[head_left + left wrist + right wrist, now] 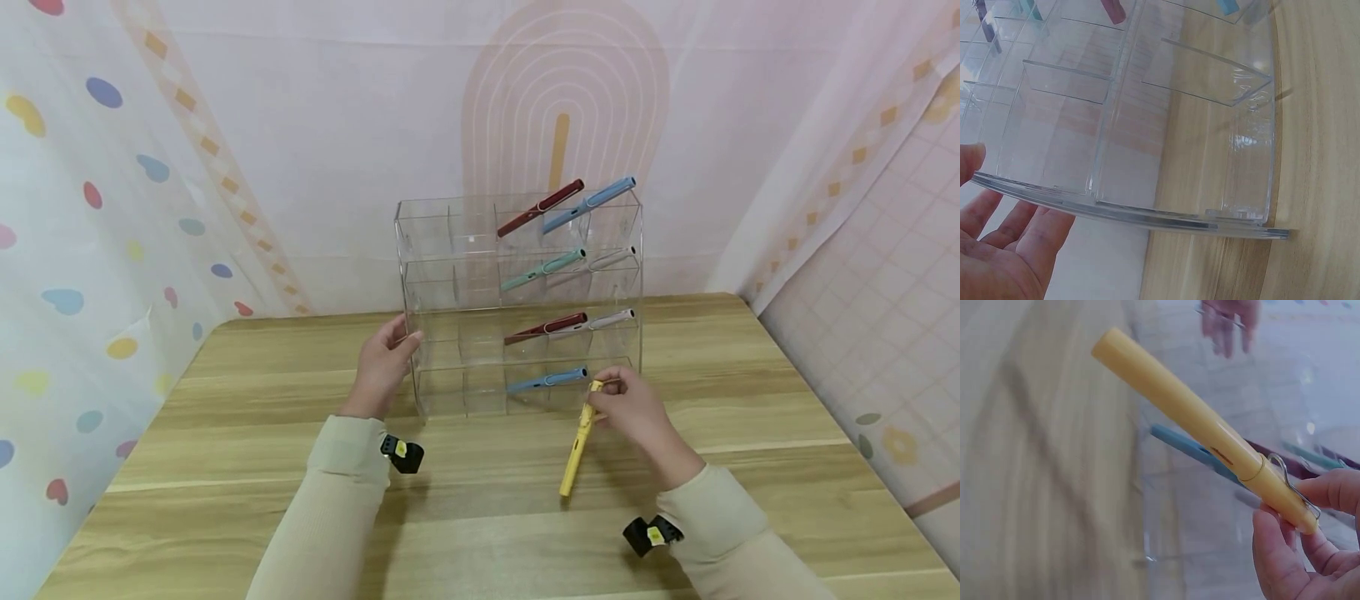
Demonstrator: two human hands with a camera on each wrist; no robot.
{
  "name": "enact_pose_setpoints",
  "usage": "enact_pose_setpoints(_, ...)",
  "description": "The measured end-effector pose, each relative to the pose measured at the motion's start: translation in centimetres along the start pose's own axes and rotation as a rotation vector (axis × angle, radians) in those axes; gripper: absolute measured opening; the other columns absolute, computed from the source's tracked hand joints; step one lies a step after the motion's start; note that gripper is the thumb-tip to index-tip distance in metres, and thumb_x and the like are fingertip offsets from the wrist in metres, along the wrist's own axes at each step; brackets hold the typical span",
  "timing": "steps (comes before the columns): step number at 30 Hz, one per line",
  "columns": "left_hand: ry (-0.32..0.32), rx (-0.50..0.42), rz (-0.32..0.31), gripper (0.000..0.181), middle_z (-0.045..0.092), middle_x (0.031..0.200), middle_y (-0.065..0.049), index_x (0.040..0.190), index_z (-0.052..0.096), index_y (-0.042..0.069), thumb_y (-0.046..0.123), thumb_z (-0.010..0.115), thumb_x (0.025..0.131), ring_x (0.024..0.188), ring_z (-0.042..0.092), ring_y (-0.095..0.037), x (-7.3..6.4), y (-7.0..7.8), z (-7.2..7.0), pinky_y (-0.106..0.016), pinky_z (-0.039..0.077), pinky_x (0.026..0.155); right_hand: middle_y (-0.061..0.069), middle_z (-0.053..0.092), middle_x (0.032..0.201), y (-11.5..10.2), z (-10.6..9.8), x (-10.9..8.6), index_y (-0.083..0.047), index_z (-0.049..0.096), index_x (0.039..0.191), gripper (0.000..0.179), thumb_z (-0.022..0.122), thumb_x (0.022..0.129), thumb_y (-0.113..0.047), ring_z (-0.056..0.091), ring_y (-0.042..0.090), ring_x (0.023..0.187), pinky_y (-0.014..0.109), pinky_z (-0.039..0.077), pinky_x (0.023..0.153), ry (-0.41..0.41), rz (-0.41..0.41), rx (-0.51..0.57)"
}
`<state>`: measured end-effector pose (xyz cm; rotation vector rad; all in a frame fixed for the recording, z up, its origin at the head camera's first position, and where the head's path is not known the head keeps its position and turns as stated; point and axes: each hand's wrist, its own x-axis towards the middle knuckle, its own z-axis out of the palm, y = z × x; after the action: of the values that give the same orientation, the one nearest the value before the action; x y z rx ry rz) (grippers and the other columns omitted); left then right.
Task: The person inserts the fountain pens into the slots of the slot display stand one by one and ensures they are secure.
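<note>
A clear acrylic rack [483,364] with rows of compartments stands upright on the table. My left hand [384,360] grips its left side panel, thumb in front and fingers behind, as the left wrist view shows. In my right hand [628,407], thumb and fingers pinch a yellow pen [577,450] by its clip end; the other end points down toward the table in front of the rack's lower right. Pens lean in the rack's right half: a dark red pen [540,208] and a blue pen [590,205] on top, a green pen [543,269] below, another blue pen [547,381] in the bottom row.
A second dark red pen [545,328] and two pale pens, one of them a pale lilac pen [603,321], sit in the middle rows. The wooden table [480,533] meets a patterned curtain [337,167] behind the rack.
</note>
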<state>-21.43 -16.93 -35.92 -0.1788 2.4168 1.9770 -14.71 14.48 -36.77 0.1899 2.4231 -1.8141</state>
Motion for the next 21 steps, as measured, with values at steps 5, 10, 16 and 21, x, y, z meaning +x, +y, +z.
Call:
enact_pose_setpoints(5, 0.000, -0.004, 0.000, 0.052, 0.046, 0.141, -0.015, 0.150, 0.034, 0.008, 0.017, 0.051, 0.101, 0.125, 0.045, -0.029, 0.0, 0.0, 0.0, -0.045, 0.041, 0.102, 0.007, 0.048, 0.091, -0.7, -1.6, 0.1, 0.008, 0.045, 0.115, 0.029, 0.056, 0.090, 0.002, 0.057, 0.010, 0.072, 0.026, 0.057, 0.066, 0.064, -0.017, 0.096)
enact_pose_setpoints(10, 0.003, 0.006, 0.002, 0.052, 0.045, 0.142, -0.016, 0.149, 0.035, 0.008, 0.017, 0.051, 0.101, 0.125, 0.045, -0.029, 0.0, 0.0, 0.0, -0.045, 0.041, 0.102, 0.005, 0.048, 0.091, -1.3, -2.9, 0.2, 0.008, 0.044, 0.114, 0.027, 0.056, 0.091, 0.001, 0.057, 0.006, 0.070, 0.025, 0.057, 0.067, 0.136, -0.027, 0.160)
enact_pose_setpoints(16, 0.000, 0.010, 0.003, 0.052, 0.045, 0.142, -0.016, 0.150, 0.034, 0.008, 0.017, 0.051, 0.101, 0.126, 0.045, -0.029, 0.0, 0.0, 0.0, -0.045, 0.041, 0.103, 0.003, 0.048, 0.090, -1.7, -4.0, 0.4, 0.004, 0.045, 0.113, 0.026, 0.058, 0.091, 0.001, 0.059, 0.005, 0.070, 0.022, 0.056, 0.067, 0.207, -0.029, 0.217)
enact_pose_setpoints(21, -0.004, 0.006, -0.006, 0.052, 0.046, 0.142, -0.015, 0.150, 0.034, 0.010, 0.019, 0.051, 0.101, 0.126, 0.045, -0.028, 0.0, 0.0, -0.1, -0.045, 0.041, 0.103, 0.003, 0.048, 0.090, -1.8, -4.3, 0.6, -0.002, 0.045, 0.108, 0.023, 0.059, 0.091, 0.001, 0.060, 0.003, 0.071, 0.021, 0.056, 0.066, 0.296, -0.035, 0.282)
